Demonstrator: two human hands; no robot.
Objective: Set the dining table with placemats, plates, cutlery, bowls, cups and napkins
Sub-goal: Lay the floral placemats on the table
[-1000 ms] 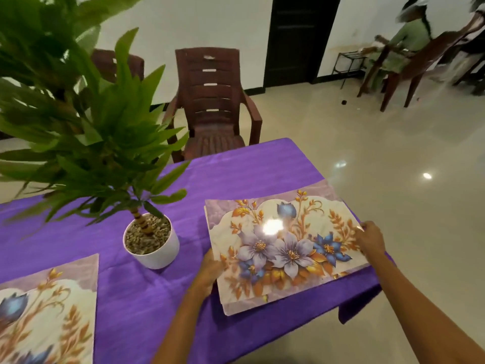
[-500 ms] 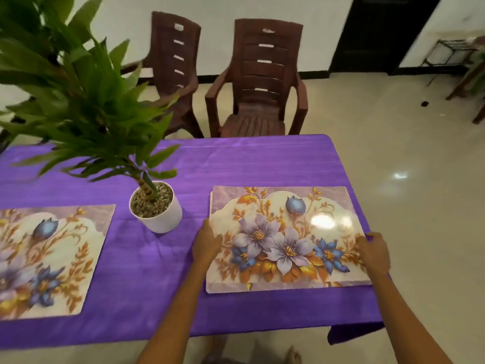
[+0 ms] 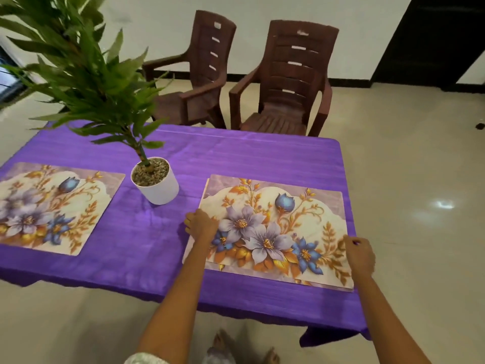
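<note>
Head view: both hands' curled fingers (image 3: 353, 243) on floral placemat (image 3: 273, 232) edges, potted plant (image 3: 154, 179) just beside, chairs (image 3: 288, 82) behind.

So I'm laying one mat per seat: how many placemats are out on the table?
2 visible: one placemat at the table's left end, cut by the frame; one right placemat by the right end, under both hands. It looks layered, so more may be stacked beneath.

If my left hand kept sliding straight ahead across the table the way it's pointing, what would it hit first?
Probably the white plant pot. The left hand, at the left edge of the right-hand placemat, points away and slightly left, with only bare purple tablecloth between. It might just pass the pot's right side.
</note>
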